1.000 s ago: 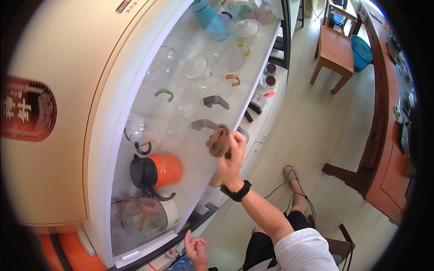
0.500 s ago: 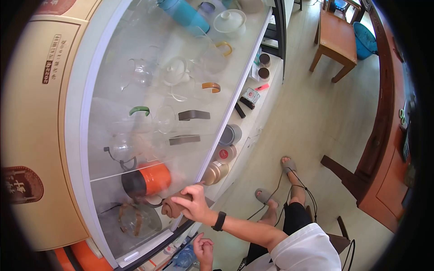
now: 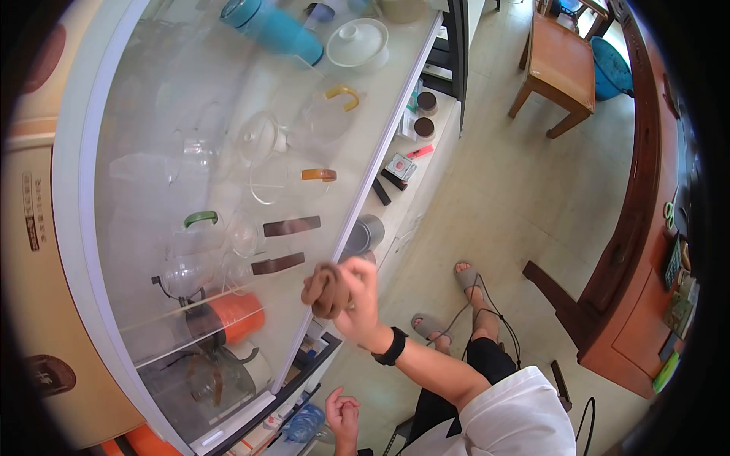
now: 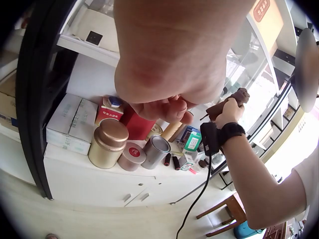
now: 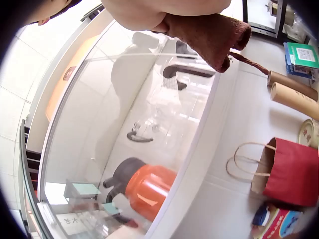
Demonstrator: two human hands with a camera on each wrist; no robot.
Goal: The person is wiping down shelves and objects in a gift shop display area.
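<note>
A brown cloth [image 3: 327, 291], bunched up, is gripped in my right hand [image 3: 359, 304] over the front edge of the glass-topped case [image 3: 179, 243]. In the right wrist view the cloth [image 5: 207, 40] hangs in thick folds, with one thin twisted end trailing off. Under the glass lie clear pots with coloured handles, among them a dark brown handle [image 3: 278, 263] close to the cloth, and an orange kettle [image 3: 239, 318] with a black top. My left hand [image 3: 342, 414] stays low beside the case's near corner, fingers loosely curled and holding nothing.
On a lower white shelf stand a gold canister [image 4: 108, 144], a grey tin [image 4: 156, 152] and a red paper bag [image 5: 291, 172]. A tan box [image 3: 34, 220] flanks the case's far side. Across the floor are a wooden chair [image 3: 561, 64] and a brown desk [image 3: 616, 319].
My right hand swept the cloth along the case's front edge toward the near corner, then back up toward the brown handles. The head view shifted too. My left hand stayed low.
</note>
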